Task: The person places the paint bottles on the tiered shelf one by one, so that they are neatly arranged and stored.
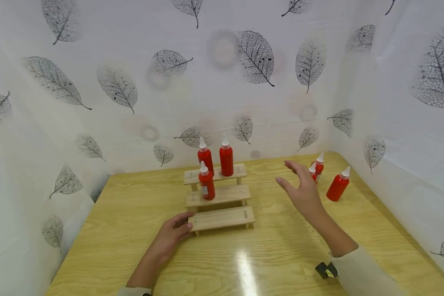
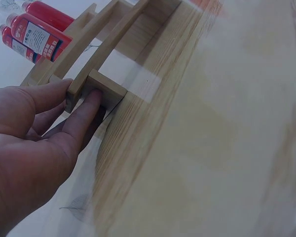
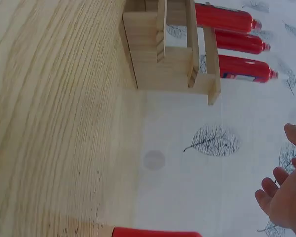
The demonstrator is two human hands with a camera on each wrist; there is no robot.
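A three-step wooden rack [image 1: 222,218] stands on the table. My left hand [image 1: 169,236] grips the left end of its lowest step, the thumb [image 2: 52,94] on one face and fingers [image 2: 81,118] beneath. One red squeeze bottle [image 1: 207,185] with a white pointed cap stands upright on the middle step. On the top step are two more, a left bottle [image 1: 205,155] and a right bottle [image 1: 226,161]. My right hand [image 1: 304,193] is raised right of the rack, thumb and fingers spread, holding nothing. It partly hides a red bottle [image 1: 313,176] behind it.
Farther right on the table [image 1: 277,246] stand another red bottle [image 1: 320,167] at the back and one red bottle [image 1: 338,188] nearer the right edge. A white leaf-printed sheet [image 1: 207,94] closes off the back and sides. A dark device [image 1: 326,270] sits by the right sleeve.
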